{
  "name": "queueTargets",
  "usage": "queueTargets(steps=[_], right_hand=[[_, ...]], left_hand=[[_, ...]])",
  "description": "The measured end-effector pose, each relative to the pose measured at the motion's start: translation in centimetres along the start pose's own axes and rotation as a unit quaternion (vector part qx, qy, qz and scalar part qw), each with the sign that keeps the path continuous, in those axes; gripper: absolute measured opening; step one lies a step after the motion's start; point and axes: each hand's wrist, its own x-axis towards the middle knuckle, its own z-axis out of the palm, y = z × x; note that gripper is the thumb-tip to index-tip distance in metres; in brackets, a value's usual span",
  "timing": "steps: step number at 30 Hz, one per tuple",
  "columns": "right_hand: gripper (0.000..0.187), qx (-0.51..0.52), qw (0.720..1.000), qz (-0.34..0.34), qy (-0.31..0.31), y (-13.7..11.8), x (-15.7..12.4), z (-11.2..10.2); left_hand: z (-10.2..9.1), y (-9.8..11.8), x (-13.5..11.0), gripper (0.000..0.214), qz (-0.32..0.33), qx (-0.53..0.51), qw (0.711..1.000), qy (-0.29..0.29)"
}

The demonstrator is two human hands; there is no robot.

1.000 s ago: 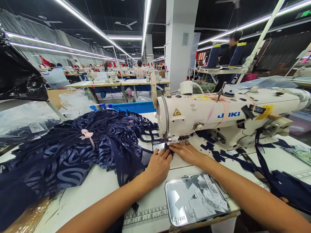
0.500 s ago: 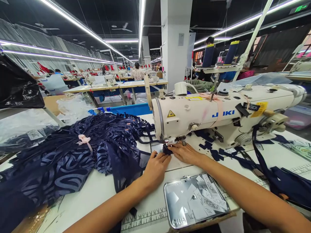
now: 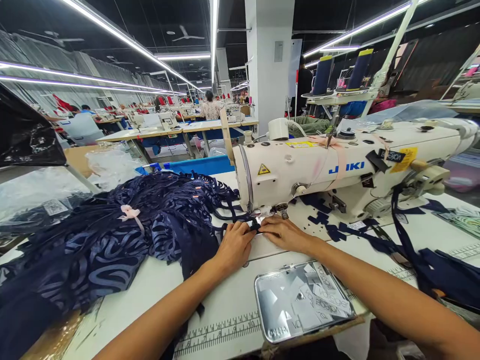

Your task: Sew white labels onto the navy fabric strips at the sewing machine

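My left hand (image 3: 234, 246) is closed on a narrow navy fabric strip (image 3: 255, 226) just in front of the sewing machine's needle area. My right hand (image 3: 284, 234) pinches the strip's other end, its fingertips close to those of the left. The white sewing machine (image 3: 275, 172) stands over both hands, and its presser foot is partly hidden behind the fingers. To the left lies a large heap of navy patterned garments (image 3: 108, 250), tied with a pale pink strip (image 3: 129, 213). Navy straps run from the heap toward the needle.
A metal tray (image 3: 277, 300) with white printed labels (image 3: 324, 297) sits in front of my right forearm. Navy scraps (image 3: 318, 217) lie under the machine arm. More navy fabric (image 3: 446, 275) is at right. Two thread cones (image 3: 323, 75) stand behind the machine.
My left hand has shifted left and slightly away from me, fingers more curled. The navy piece now spans between both hands in front of the presser foot. The view has shifted slightly.
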Motion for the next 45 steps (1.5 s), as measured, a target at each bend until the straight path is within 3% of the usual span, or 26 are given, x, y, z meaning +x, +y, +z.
queueTargets(steps=[5,14,23,37,45], right_hand=[[0.022,0.046,0.999,-0.017,-0.003,1.3,-0.2,0.2],[0.027,-0.074,0.993,-0.085,-0.047,0.2,-0.1,-0.9],[0.024,-0.088,0.993,-0.067,-0.028,-0.3,-0.1,-0.4],[0.023,-0.106,0.992,-0.063,-0.035,-0.3,0.0,-0.2],[0.026,-0.089,0.993,-0.004,-0.071,-0.5,0.2,-0.9]], left_hand=[[0.5,0.3,-0.3,0.040,-0.007,-0.007,1.000,0.003],[-0.2,0.9,-1.2,0.042,0.013,0.034,0.999,-0.035],[-1.0,-0.7,-1.1,0.051,0.032,0.006,0.996,-0.082],[-1.2,-1.2,-0.7,0.054,0.035,-0.029,0.996,-0.074],[-1.0,-1.8,-0.1,0.057,0.023,-0.031,0.996,-0.084]])
